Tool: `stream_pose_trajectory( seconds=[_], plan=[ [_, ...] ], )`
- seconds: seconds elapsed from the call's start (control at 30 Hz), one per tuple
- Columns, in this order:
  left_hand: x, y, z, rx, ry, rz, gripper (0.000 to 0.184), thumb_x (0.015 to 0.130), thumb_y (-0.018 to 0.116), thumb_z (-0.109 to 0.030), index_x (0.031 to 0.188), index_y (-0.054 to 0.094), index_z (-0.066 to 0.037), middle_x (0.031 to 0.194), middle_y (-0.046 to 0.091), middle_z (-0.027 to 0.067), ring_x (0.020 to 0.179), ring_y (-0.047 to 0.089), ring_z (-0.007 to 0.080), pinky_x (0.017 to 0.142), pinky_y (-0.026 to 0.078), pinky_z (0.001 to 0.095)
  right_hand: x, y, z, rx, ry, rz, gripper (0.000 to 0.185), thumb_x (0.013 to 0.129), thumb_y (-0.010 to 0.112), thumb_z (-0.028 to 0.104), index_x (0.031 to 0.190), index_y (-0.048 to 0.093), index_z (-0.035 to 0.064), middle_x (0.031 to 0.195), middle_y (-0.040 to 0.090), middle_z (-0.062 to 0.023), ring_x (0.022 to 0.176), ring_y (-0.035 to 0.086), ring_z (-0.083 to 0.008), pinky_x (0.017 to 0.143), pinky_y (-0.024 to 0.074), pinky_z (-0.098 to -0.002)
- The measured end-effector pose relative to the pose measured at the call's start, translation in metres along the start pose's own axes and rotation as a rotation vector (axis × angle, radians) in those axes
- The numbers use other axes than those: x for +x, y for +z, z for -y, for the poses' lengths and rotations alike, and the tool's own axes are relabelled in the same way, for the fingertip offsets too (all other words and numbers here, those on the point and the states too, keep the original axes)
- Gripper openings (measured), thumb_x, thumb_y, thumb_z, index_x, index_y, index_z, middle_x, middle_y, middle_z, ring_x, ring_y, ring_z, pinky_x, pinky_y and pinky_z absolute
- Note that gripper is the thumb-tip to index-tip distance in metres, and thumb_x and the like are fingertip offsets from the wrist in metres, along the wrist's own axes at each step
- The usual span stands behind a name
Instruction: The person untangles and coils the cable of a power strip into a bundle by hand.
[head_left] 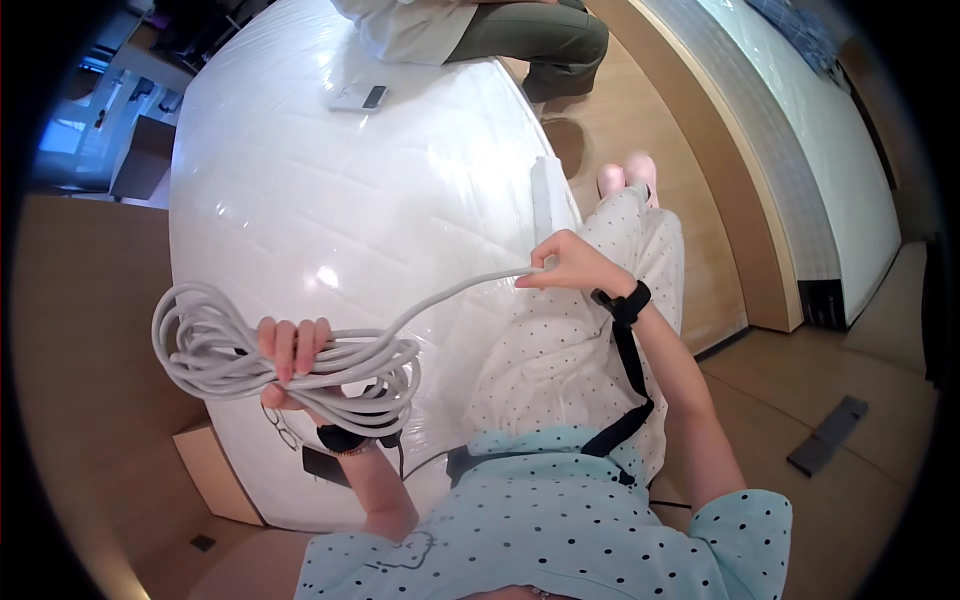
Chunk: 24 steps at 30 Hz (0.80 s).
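A thick light-grey cable (205, 335) is gathered into a bundle of loose loops. My left hand (293, 350) is closed round the middle of the bundle, with the loops spreading out on both sides. From the bundle a single strand rises to my right hand (578, 265), which pinches it between thumb and fingers over my lap. Just beyond that hand lies a long white block (549, 200) on the mattress edge; its kind is not clear. Whether the cable joins it is hidden. Black straps circle both wrists.
I sit on a plastic-wrapped white mattress (350, 190) with a white phone-like device (358, 97) on it. Another person in dark trousers (540, 40) sits at the far end. A second mattress (830, 150) stands to the right. A dark grey strip (828, 436) lies on the floor.
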<state>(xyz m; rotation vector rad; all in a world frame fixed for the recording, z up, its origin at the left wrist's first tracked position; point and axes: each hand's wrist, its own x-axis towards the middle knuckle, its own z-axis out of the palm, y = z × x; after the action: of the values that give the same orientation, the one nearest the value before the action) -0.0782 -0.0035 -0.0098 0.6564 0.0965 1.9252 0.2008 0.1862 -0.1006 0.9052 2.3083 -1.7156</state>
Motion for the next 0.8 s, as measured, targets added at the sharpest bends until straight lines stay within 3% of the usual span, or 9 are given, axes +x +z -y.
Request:
stream_pose_trajectory(
  seconds=[0.1, 0.17, 0.3, 0.4, 0.5, 0.63, 0.8],
  plan=[
    [0.002, 0.010, 0.005, -0.172, 0.144, -0.030, 0.030, 0.066, 0.067, -0.008, 0.088, 0.046, -0.014, 0.069, 0.055, -0.0066, 0.063, 0.052, 0.0089, 0.071, 0.038, 0.0248, 0.003, 0.015, -0.022, 0.085, -0.347, -0.066, 0.012, 0.077, 0.067, 0.012, 0.075, 0.063, 0.0003, 0.077, 0.064, -0.0037, 0.070, 0.056, -0.0123, 0.070, 0.0450, -0.0245],
    [0.007, 0.022, 0.011, -0.298, 0.205, -0.031, 0.030, 0.066, 0.067, -0.009, 0.087, 0.046, -0.013, 0.070, 0.055, -0.0065, 0.065, 0.051, 0.0090, 0.071, 0.037, 0.0240, 0.004, 0.027, -0.023, 0.142, -0.373, -0.140, 0.015, 0.077, 0.067, 0.013, 0.073, 0.062, -0.0002, 0.072, 0.062, -0.0043, 0.070, 0.055, -0.0116, 0.070, 0.0449, -0.0254],
    [0.002, 0.010, -0.013, -0.127, 0.143, -0.039, 0.029, 0.064, 0.064, -0.007, 0.087, 0.047, -0.012, 0.070, 0.055, -0.0065, 0.064, 0.051, 0.0096, 0.069, 0.035, 0.0241, -0.011, 0.016, -0.010, 0.272, -0.373, -0.308, 0.012, 0.079, 0.066, 0.010, 0.088, 0.067, 0.0019, 0.074, 0.062, -0.0028, 0.072, 0.053, -0.0091, 0.068, 0.0439, -0.0249],
    [-0.005, -0.004, -0.032, 0.104, 0.093, -0.034, 0.028, 0.066, 0.064, -0.009, 0.086, 0.044, -0.012, 0.068, 0.052, -0.0053, 0.063, 0.048, 0.0099, 0.068, 0.035, 0.0251, -0.024, -0.011, -0.008, 0.419, -0.396, -0.549, 0.020, 0.083, 0.062, 0.007, 0.102, 0.066, 0.0020, 0.075, 0.061, 0.0001, 0.069, 0.051, -0.0070, 0.063, 0.0409, -0.0216],
    [-0.012, -0.007, -0.021, 0.359, -0.019, -0.288, 0.030, 0.063, 0.065, -0.012, 0.083, 0.042, -0.011, 0.068, 0.048, -0.0045, 0.061, 0.043, 0.0106, 0.068, 0.034, 0.0249, -0.037, -0.045, 0.015, 0.541, -0.481, -0.664, 0.021, 0.085, 0.060, 0.007, 0.104, 0.064, -0.0005, 0.075, 0.058, 0.0025, 0.064, 0.047, -0.0043, 0.057, 0.0364, -0.0194],
    [-0.018, -0.014, 0.008, 0.698, -0.262, -0.425, 0.038, 0.062, 0.066, -0.015, 0.092, 0.046, -0.005, 0.071, 0.047, 0.0007, 0.065, 0.043, 0.0129, 0.067, 0.037, 0.0252, -0.053, -0.066, 0.049, 0.614, -0.510, -0.611, 0.020, 0.086, 0.058, 0.006, 0.103, 0.064, -0.0015, 0.074, 0.056, 0.0020, 0.060, 0.044, -0.0027, 0.052, 0.0338, -0.0189],
    [-0.014, -0.004, 0.045, 0.856, -0.481, -0.398, 0.042, 0.063, 0.068, -0.013, 0.099, 0.049, -0.002, 0.079, 0.053, 0.0054, 0.075, 0.052, 0.0161, 0.069, 0.043, 0.0287, -0.067, -0.061, 0.088, 0.511, -0.501, -0.449, 0.020, 0.083, 0.060, 0.003, 0.102, 0.066, -0.0005, 0.064, 0.056, 0.0006, 0.048, 0.044, -0.0024, 0.042, 0.0317, -0.0170]
  ],
)
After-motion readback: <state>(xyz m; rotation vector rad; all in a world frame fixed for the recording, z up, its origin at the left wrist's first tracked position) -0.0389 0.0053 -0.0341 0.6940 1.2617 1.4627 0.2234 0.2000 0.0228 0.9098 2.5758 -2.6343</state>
